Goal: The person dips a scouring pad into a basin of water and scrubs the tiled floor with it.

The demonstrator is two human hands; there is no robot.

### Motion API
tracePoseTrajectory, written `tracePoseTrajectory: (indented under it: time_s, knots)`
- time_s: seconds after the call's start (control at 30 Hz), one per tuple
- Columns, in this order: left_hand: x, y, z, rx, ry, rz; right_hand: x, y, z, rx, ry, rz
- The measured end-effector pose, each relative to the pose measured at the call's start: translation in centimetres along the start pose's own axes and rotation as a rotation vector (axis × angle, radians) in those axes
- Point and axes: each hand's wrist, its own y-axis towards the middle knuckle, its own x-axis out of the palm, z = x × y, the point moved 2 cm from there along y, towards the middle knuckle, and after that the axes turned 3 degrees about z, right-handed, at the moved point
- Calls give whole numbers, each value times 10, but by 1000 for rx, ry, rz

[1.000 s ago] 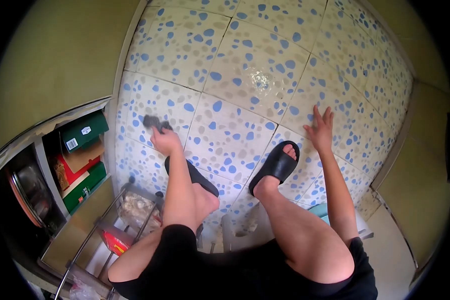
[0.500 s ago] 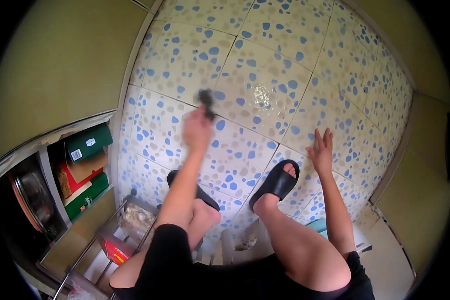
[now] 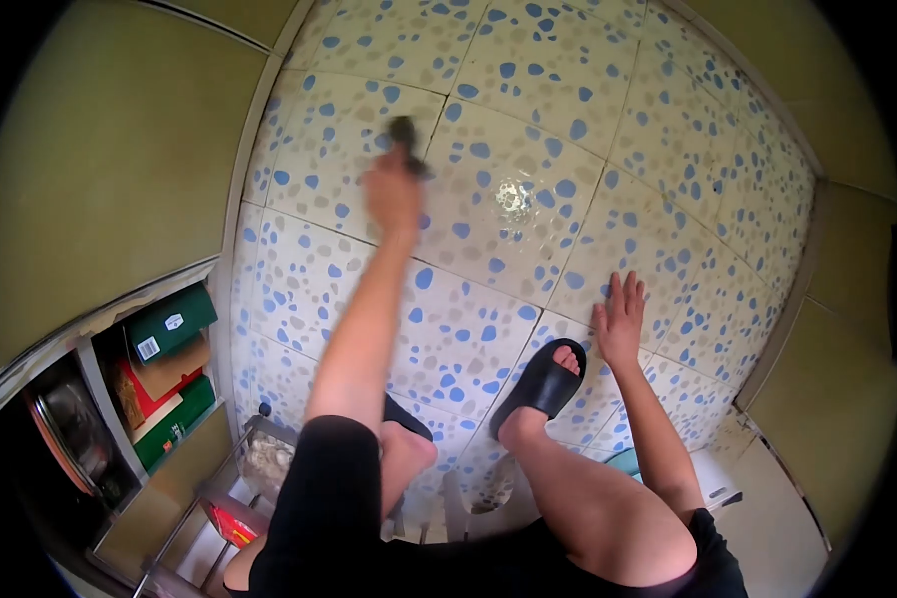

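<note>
My left hand [image 3: 393, 194] is closed around a small dark brush-like object [image 3: 406, 143], smeared by motion, against the pebble-patterned tile floor [image 3: 478, 339]. Its exact kind is hard to make out. Off to the right, my right hand [image 3: 620, 317] rests with fingers stretched out on the tiles, holding nothing. It is beside my right foot in a black slipper [image 3: 541, 387]. A wet, shiny patch [image 3: 513, 199] lies on the floor between the hands, ahead of my feet.
At left, an open cabinet compartment holds a green box [image 3: 170, 324] and other boxes, with pans [image 3: 75, 434] beside them. A metal rack [image 3: 184, 518] with bags stands by my left leg. Cabinet panels [image 3: 140, 159] line both sides. Something teal [image 3: 624, 461] shows behind my right leg.
My left hand has moved forward over the floor with the dark brush-like object. My right hand has shifted slightly left and toward me, its fingers now closer together. The view has tilted a little.
</note>
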Motion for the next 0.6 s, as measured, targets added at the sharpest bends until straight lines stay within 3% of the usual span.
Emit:
tracePoseTrajectory:
  time_s: [0.03, 0.07, 0.17, 0.27, 0.33, 0.37, 0.47, 0.53, 0.6]
  knots:
    - [14, -19, 32, 137, -20, 0, 0, 4, -5, -1, 19, 7]
    - [13, -36, 68, 137, -36, -196, -2, 7, -11, 1, 19, -1]
    - [28, -104, 123, 457, -47, -396, -3, 18, -26, -8, 5, -6]
    - [26, -117, 113, 523, -78, -411, -2, 15, -25, -30, 5, 20]
    - [9, -85, 85, 256, -27, -426, -7, 10, -19, 11, -18, 44]
    - [16, -69, 55, 184, 15, -233, -9, 3, -14, 46, -35, 49]
    - [3, -12, -32, 92, 75, 27, -13, -13, 9, 124, -31, 83]
    - [-16, 21, -56, -131, 101, 24, -10, -23, 24, 142, -19, 84]
    - [-8, 42, -58, -197, 150, 76, -8, -25, 33, 118, -14, 65]
